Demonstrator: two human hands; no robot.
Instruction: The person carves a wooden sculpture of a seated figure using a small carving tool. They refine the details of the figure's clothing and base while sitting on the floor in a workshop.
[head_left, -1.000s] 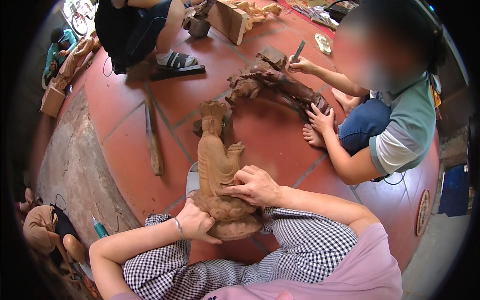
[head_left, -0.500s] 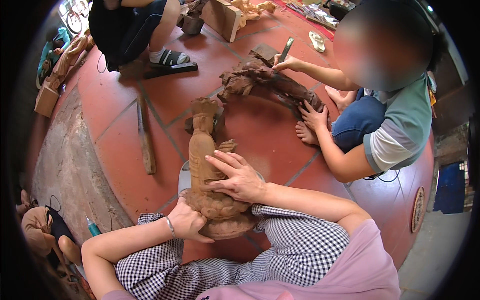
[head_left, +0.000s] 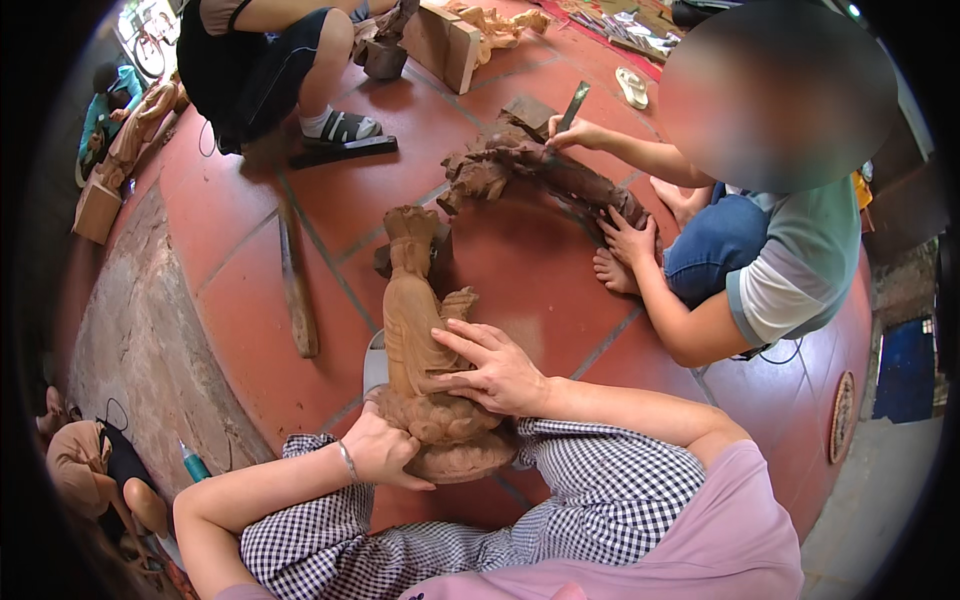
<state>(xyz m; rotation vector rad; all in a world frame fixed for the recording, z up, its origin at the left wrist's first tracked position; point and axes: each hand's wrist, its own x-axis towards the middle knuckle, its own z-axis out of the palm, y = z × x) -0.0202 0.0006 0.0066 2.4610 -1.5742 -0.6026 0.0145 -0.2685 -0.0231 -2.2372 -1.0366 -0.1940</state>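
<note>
A carved wooden statue (head_left: 408, 345), a robed figure with a tall headdress on a knobbly round base, stands upright between my knees, tilted slightly left. My left hand (head_left: 385, 452) is closed round the left side of the base, thumb along its lower edge. Against the statue's lower right side rests my right hand (head_left: 505, 372), fingers stretched out and spread, touching the robe below a carved raised hand. Whether anything thin lies under those fingers is hidden.
Ahead on the right, a person (head_left: 790, 260) with a chisel (head_left: 573, 107) works on a dark curved wood carving (head_left: 540, 165). A wooden mallet (head_left: 297, 285) lies on the red tiles to the left. Behind sit another person's sandalled foot (head_left: 343, 127) and a wooden block (head_left: 443, 48).
My right hand has shifted slightly right and down along the statue. The whole view has moved a little; my left hand keeps its grip on the base.
</note>
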